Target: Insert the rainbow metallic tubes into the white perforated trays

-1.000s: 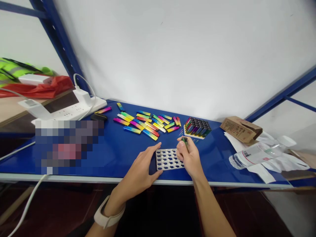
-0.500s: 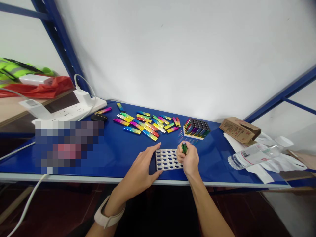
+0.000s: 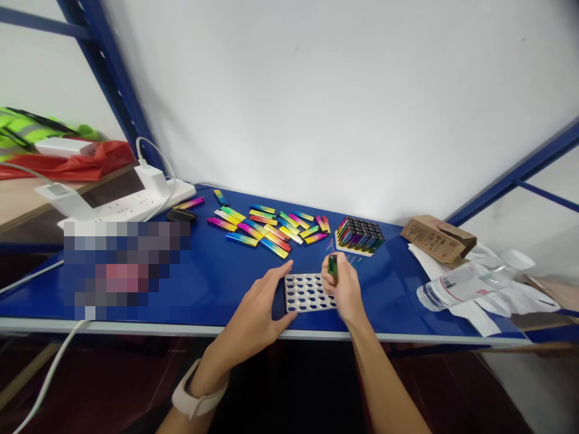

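Two hands are seen over a blue table [image 3: 398, 289]. A green lighter [image 3: 333, 268] is held in the right hand [image 3: 346, 295], pinched narrow between thumb and fingers, just above the right end of a grey tray [image 3: 307, 292] with rows of dark holes. The left hand [image 3: 256, 319] is held wide, and its fingers [image 3: 275, 272] are spread around the tray's left edge. The lighter could be dropped if the pinch is loose. The tray could be slid on the shiny top if it is pushed too hard. A block of upright lighters [image 3: 360, 235] stands near the right hand and could be tipped by a bump, and the loose lighters [image 3: 257, 226] could be scattered by a careless arm. The table is glossy and blue, and part of it is hidden by a blurred patch. A power strip [image 3: 131, 202] is placed at the far left, and a box [image 3: 438, 238] and a bottle [image 3: 465, 283] are laid at the right, with the bottle on its side on white paper. A white wall [image 3: 316, 102] is seen behind, with a blue shelf frame [image 3: 108, 78] beside it.
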Demonstrator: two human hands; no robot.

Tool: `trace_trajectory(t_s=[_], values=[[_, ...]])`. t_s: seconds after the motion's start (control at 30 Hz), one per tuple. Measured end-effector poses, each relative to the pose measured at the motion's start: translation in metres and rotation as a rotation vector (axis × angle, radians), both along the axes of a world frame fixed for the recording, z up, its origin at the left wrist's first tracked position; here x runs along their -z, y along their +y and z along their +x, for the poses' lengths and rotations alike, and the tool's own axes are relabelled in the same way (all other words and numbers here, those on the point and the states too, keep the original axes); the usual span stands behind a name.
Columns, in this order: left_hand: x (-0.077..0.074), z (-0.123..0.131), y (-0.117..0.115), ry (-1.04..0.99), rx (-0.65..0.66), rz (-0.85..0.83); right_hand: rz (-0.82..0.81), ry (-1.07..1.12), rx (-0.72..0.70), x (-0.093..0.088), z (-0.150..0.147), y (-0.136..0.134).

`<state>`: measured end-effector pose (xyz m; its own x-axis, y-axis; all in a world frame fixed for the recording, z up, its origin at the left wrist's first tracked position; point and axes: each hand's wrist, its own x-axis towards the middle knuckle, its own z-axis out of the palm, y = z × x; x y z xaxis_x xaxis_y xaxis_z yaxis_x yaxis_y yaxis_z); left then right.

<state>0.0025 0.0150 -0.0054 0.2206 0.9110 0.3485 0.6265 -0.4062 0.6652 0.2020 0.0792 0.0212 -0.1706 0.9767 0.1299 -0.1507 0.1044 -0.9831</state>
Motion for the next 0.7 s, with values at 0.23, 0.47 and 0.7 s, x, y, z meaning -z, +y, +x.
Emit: trace_trajectory(t_s=[0.23, 0.47, 0.7], values=[[0.002, -0.001, 0.001, -0.034, -0.009, -0.03, 0.266, -0.376, -0.133, -0.009, 0.003, -0.005], [-0.001, 0.0, 0.0, -0.059, 0.008, -0.034, 0.556, -0.538, -0.049, -0.019, -0.005, 0.0], [-0.003, 0.001, 0.001, -0.061, 0.005, -0.047, 0.569, -0.559, -0.093, -0.018, -0.008, 0.003]])
